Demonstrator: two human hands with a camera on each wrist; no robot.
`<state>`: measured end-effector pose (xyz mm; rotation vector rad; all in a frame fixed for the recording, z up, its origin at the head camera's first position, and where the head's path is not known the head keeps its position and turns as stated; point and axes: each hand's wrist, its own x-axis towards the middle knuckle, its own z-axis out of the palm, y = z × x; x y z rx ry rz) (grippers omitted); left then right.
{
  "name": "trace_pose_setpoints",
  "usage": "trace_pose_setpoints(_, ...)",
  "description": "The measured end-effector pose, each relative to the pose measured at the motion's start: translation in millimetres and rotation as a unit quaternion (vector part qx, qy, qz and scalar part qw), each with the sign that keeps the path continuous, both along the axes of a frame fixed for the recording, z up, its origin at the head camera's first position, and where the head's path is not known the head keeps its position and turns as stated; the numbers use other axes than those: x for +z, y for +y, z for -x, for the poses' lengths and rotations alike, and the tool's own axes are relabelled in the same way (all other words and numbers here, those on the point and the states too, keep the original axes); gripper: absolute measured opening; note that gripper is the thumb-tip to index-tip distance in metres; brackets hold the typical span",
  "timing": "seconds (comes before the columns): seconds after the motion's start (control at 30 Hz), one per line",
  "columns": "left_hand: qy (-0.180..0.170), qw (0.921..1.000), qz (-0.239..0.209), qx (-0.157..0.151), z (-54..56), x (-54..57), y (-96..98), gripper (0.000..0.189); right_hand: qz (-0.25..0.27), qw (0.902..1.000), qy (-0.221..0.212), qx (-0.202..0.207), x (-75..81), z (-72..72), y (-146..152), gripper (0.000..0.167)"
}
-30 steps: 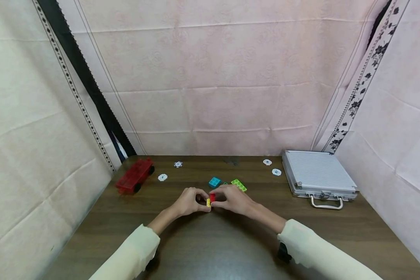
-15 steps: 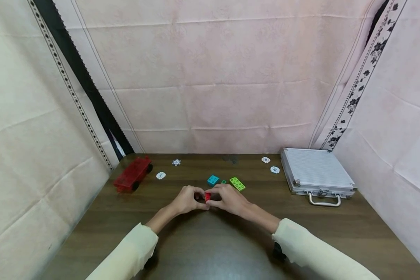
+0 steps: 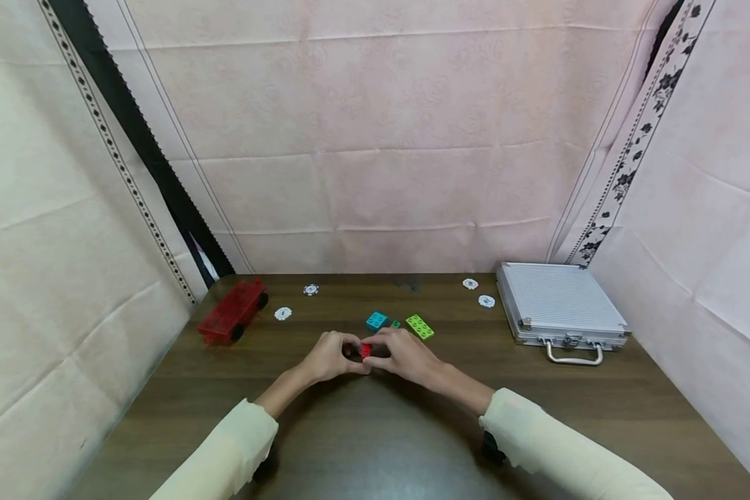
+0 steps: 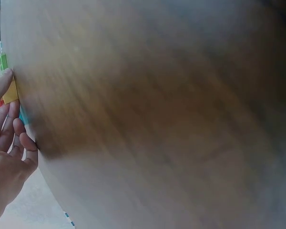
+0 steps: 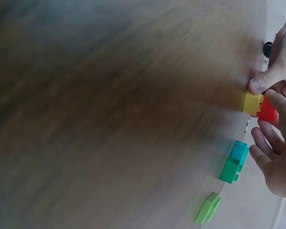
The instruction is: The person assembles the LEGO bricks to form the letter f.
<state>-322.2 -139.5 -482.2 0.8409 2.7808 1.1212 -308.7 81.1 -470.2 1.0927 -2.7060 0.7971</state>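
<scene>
Above the table, my left hand [image 3: 330, 357] and right hand [image 3: 405, 354] meet fingertip to fingertip. My left hand pinches a yellow toy brick [image 5: 251, 102], its thumb over one side. The right hand grips a red brick [image 5: 268, 110] between thumb and fingers. Studs show between the two bricks, which sit face to face. From the head, the red brick [image 3: 366, 350] shows between the hands, while the yellow one is hidden. The left wrist view shows the yellow brick [image 4: 11, 93] beside the left thumb.
Just beyond the hands lie a blue brick [image 3: 376, 321], a dark green brick [image 5: 230, 170] and a lime brick [image 3: 420, 326]. A red toy vehicle [image 3: 232, 311] stands at left, a silver case [image 3: 559, 298] at right. White chips, including one chip [image 3: 283, 314], lie toward the back.
The yellow brick, visible beside the red one a second ago, is now hidden from the head view. Both hands stay together with their grips; the whole view has shifted slightly.
</scene>
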Motion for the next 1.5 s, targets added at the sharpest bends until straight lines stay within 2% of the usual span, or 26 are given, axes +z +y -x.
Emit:
trace_pose_setpoints(0.3, 0.005, 1.0, 0.0, 0.005, -1.0, -2.8, -2.8, 0.03, 0.003, 1.0, -0.003, 0.0, -3.6, 0.8, -3.4, 0.036)
trace_pose_setpoints(0.57, -0.007, 1.0, 0.002, 0.004, -2.6, -4.0, -3.9, 0.03, -0.001, 0.9999, -0.01, 0.01, -3.3, 0.4, -3.8, 0.036)
trace_pose_setpoints(0.77, -0.006, 1.0, 0.003, -0.003, -1.0, -2.4, -2.6, 0.029, -0.006, 0.9999, -0.012, 0.001, -2.1, 1.1, -2.5, 0.034)
trace_pose_setpoints(1.0, 0.003, 0.9998, 0.016, -0.011, 0.4, -0.1, -1.8, 0.029, -0.045, 0.999, 0.002, -0.008, 3.2, 1.1, -3.8, 0.037)
trace_pose_setpoints(1.23, 0.003, 0.9996, 0.025, -0.012, -0.4, 5.1, -1.1, 0.031, -0.043, 0.9987, 0.009, -0.025, 1.0, -0.6, -4.3, 0.04)
trace_pose_setpoints(1.5, 0.015, 0.9995, 0.026, -0.008, -0.1, 2.2, -0.2, 0.03, -0.078, 0.9957, 0.043, -0.028, -1.1, -8.3, -4.1, 0.045)
